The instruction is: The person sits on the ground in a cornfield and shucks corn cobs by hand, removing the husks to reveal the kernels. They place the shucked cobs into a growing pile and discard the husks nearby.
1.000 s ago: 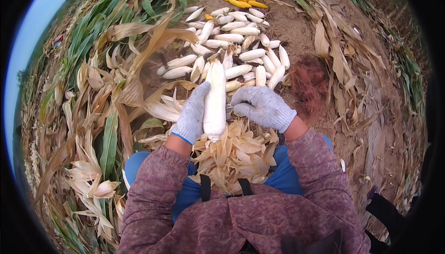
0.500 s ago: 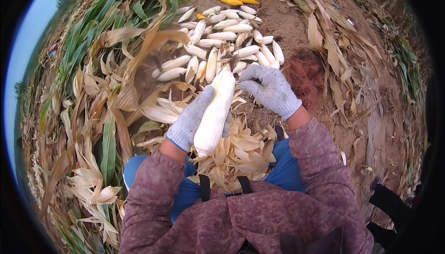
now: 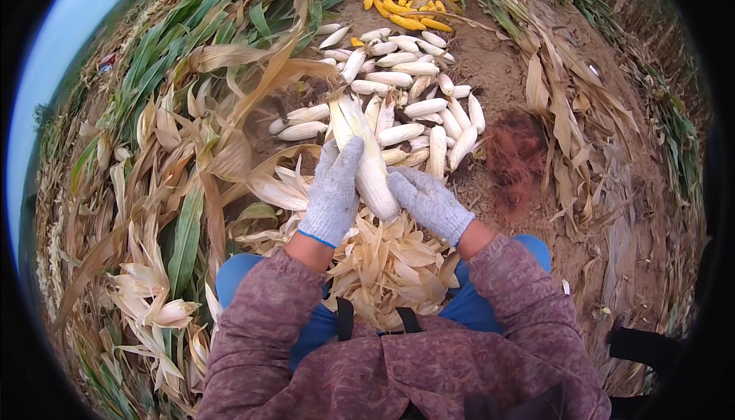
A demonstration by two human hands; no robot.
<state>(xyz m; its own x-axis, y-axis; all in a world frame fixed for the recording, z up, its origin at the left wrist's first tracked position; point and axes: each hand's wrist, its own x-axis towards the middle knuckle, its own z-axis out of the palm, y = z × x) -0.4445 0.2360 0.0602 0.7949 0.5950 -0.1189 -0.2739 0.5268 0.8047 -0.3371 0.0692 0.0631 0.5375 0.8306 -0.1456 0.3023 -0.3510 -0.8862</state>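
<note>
A large ear of corn (image 3: 372, 171) in pale, whitish husk hangs tilted in front of me, its thick rounded end toward me and its narrower end pointing up-left. My left hand (image 3: 334, 194), in a grey-white knit glove, grips its left side; the thumb and part of the fingers are hidden. On the opposite side my right hand (image 3: 430, 205), gloved alike, presses its fingers against the thick end. Below the ear, loose dry husks (image 3: 387, 267) are heaped between my knees. Just beyond lies a pile of pale ears of corn (image 3: 398, 134).
Bare yellow cobs (image 3: 406, 18) lie past the pale pile. Reddish-brown corn silk (image 3: 513, 160) is heaped on the soil at the right. Dry and green stalks and leaves (image 3: 184, 244) cover the left side; more dry leaves (image 3: 563, 98) run along the right.
My right hand has come down and inward from beyond the ear to its thick end. The ear now leans the other way, its narrow end up-left. The view has shifted slightly.
</note>
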